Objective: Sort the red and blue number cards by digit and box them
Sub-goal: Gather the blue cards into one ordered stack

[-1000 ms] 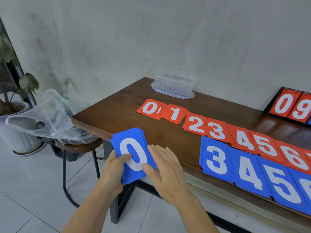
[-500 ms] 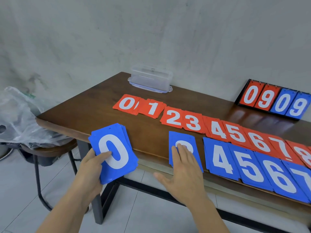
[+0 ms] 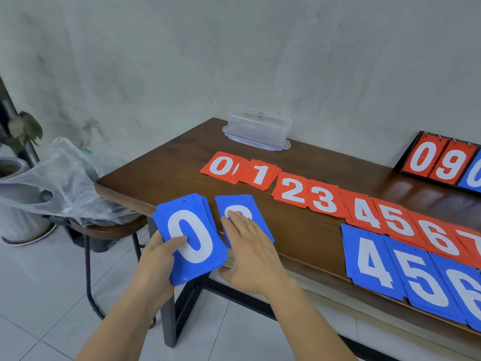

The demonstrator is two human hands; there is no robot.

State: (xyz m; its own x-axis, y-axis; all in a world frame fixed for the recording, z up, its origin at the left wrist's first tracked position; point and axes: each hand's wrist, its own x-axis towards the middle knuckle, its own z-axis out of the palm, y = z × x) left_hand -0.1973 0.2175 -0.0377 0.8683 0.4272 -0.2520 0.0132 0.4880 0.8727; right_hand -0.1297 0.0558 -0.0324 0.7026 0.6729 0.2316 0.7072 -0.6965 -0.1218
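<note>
One rectangular stack (image 3: 191,246) (blue) in left grip (image 3: 155,260)

left grip (image 3: 155,260) curled, thumb forward, right grip (image 3: 250,252) flat, palm down

single wide head cam, facing forward and down, close over my left hand (image 3: 156,259), right hand (image 3: 250,256), table's (image 3: 166,175) near-left corner
</note>
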